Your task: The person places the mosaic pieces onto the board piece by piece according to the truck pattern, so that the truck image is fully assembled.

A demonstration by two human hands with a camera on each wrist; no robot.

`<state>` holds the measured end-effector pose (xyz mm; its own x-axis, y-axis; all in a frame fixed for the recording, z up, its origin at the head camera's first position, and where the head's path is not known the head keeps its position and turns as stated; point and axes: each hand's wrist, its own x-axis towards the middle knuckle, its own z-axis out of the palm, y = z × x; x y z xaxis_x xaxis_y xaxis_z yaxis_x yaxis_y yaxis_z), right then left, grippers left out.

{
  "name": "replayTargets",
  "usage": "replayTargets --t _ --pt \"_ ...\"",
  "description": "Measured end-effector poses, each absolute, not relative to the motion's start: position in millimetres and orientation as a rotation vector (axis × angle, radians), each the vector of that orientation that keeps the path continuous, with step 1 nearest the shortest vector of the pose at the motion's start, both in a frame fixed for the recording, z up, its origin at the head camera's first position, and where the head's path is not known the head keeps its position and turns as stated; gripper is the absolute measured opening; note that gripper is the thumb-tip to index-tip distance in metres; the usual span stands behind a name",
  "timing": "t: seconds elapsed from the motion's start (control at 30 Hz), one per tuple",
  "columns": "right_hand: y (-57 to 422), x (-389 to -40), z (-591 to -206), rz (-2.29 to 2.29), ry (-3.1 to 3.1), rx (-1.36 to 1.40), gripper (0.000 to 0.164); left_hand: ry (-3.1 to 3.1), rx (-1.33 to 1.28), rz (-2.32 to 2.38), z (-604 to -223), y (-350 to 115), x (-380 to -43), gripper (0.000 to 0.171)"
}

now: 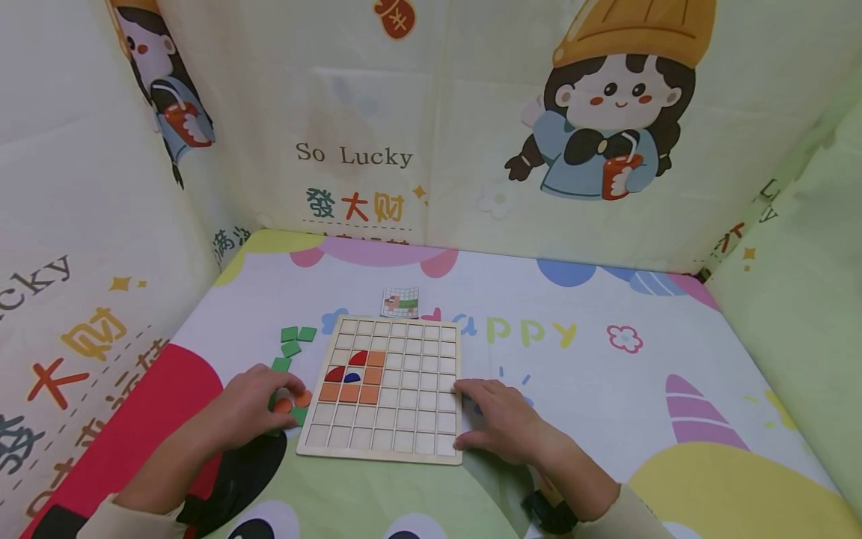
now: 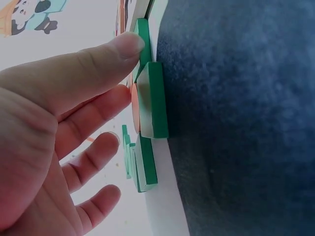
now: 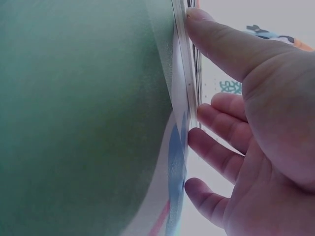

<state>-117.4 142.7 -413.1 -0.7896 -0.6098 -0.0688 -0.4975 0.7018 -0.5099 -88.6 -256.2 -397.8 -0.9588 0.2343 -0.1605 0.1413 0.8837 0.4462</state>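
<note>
A wooden grid board point(image 1: 417, 389) lies on the table, with orange squares point(image 1: 349, 394), two red quarter-round pieces point(image 1: 334, 373) and a blue half-round piece point(image 1: 352, 378) in its left cells. My left hand point(image 1: 252, 400) is over loose pieces left of the board, its fingers slightly bent. In the left wrist view its thumb touches a green tile point(image 2: 142, 44), and the index fingertip is beside an orange round-edged piece point(image 2: 136, 108); neither looks pinched. My right hand point(image 1: 505, 419) rests its thumb and fingertips along the board's right edge, fingers spread.
More green tiles point(image 1: 290, 349) lie scattered by the board's upper left corner. A small picture card point(image 1: 400, 302) with a gridded pattern lies just behind the board. Printed cloth walls point(image 1: 465, 135) enclose the table at the back and sides.
</note>
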Motion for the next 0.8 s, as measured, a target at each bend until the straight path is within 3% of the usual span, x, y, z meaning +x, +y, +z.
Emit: replayTargets --t 0.33,0.8 --pt "142.8 -118.0 -412.9 -0.699 2.673 -0.884 0.075 2.839 0.26 0.699 -396.7 -254.9 -97.3 0.046" --pt "143.6 -118.2 -413.2 -0.7 2.673 -0.901 0.075 2.846 0.186 0.656 -399.5 -251.4 -113.4 0.051"
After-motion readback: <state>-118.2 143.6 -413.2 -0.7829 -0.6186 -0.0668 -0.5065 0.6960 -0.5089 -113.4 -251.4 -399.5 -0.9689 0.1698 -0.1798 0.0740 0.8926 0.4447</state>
